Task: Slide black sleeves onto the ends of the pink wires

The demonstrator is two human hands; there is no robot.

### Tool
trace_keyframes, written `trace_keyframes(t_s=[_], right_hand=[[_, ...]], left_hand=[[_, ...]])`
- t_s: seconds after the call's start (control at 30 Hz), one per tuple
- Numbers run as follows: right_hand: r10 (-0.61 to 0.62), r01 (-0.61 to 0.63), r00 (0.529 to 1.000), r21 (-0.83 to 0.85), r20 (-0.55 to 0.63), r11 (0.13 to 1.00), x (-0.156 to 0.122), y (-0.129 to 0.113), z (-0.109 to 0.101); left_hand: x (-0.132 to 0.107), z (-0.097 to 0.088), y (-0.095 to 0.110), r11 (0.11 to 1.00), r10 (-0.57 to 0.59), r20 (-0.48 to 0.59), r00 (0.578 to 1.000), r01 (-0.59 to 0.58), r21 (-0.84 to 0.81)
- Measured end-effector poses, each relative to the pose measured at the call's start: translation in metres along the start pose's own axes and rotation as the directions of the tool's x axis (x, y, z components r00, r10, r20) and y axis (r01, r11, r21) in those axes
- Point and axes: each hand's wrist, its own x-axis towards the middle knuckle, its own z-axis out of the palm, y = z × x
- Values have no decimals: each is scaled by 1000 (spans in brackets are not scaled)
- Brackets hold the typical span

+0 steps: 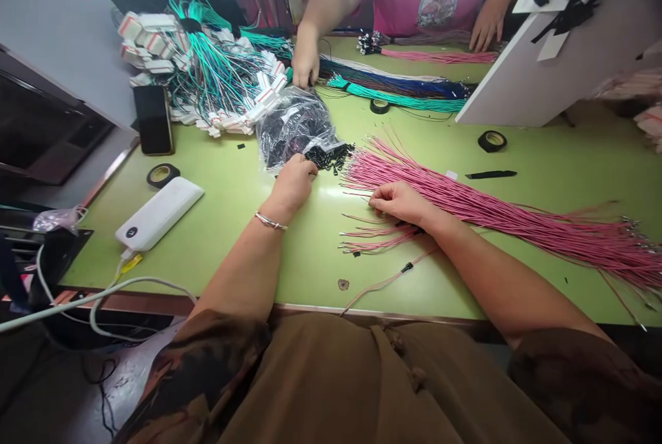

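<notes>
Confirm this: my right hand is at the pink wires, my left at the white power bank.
Not quite: the head view shows your left hand at the clear plastic bag, not the white power bank. Your right hand is at the pink wires.

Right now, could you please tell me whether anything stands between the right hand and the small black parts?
Yes, partly: the near ends of the pink wire bundle lie between the right hand and the small black parts.
</notes>
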Motion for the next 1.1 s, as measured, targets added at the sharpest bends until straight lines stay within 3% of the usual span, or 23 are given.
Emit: trace_keyframes(t_s=[0.17, 0.23, 0.3, 0.37, 0.43, 0.53, 0.63, 0.73, 1.1], right_hand=[[-65, 65, 998, 17, 24, 998, 1, 3, 1], [-106, 105, 994, -54, -20, 993, 1, 2, 3], [-136, 125, 988, -130, -77, 984, 1, 2, 5], [-136, 119, 985, -147, -109, 982, 2, 3, 6], [-132, 119, 984, -113, -122, 987, 3, 5, 7], [-163, 155, 972, -60, -170, 986, 4, 7, 7], [-204, 199, 962, -46, -180, 979, 3, 7, 7], [-236, 229, 960, -61, -151, 972, 3, 6, 8], [-217, 208, 967, -80, -132, 975, 3, 6, 8]], left_hand=[[-3, 0, 6, 998, 26, -14, 1000, -25, 59], [-7, -2, 17, 998, 42, -61, 997, -45, -47], [-13, -3, 34, 959, -19, -79, 997, -5, -285], [-20, -1, 53, 797, -120, 40, 992, 120, -592], [-26, 4, 69, 545, -158, 252, 955, 297, -784], [-30, 12, 80, 198, -192, 436, 879, 470, -860], [-29, 17, 80, 1, -233, 499, 835, 513, -858], [-28, 17, 78, -40, -224, 523, 822, 529, -848], [-30, 17, 79, 41, -191, 509, 840, 525, -850]])
